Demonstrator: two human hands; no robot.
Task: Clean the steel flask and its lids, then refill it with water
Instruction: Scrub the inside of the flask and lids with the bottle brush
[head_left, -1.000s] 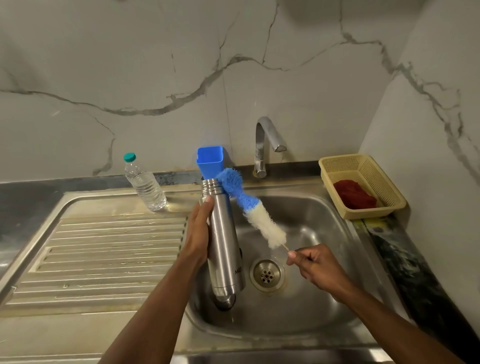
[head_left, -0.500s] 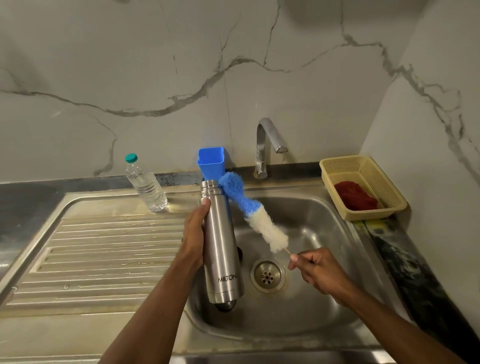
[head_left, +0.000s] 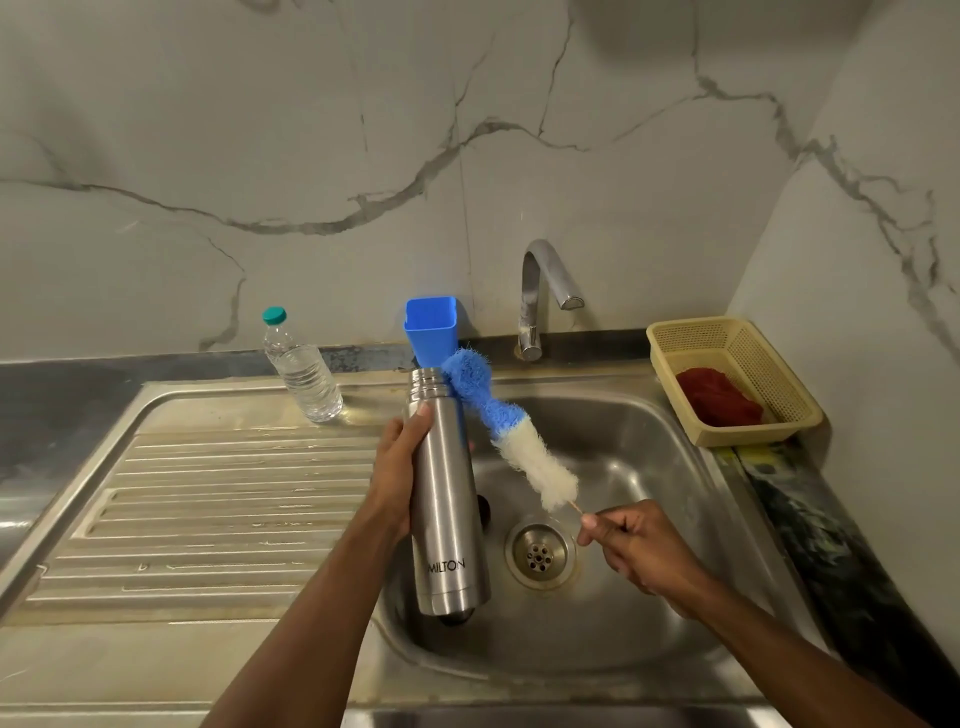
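Observation:
My left hand (head_left: 397, 478) grips the steel flask (head_left: 447, 499) upright over the left part of the sink basin (head_left: 649, 597), its open threaded mouth at the top. My right hand (head_left: 636, 551) pinches the thin handle of a bottle brush (head_left: 511, 431) with blue and white bristles. The brush slants up to the left, and its blue tip rests against the outside of the flask's neck. A dark round object, perhaps a lid (head_left: 483, 512), shows in the basin behind the flask, and another dark shape (head_left: 457, 618) peeks out below its base.
A blue square cup (head_left: 431, 327) and the tap (head_left: 540, 296) stand at the back of the sink. A small water bottle (head_left: 301, 369) stands on the ribbed drainboard (head_left: 218, 519). A yellow basket (head_left: 737, 384) with a red cloth sits right. The drain (head_left: 540, 556) is open.
The flask has turned slightly so its printed name faces me. The brush tip has stayed beside the flask's mouth with only a small shift.

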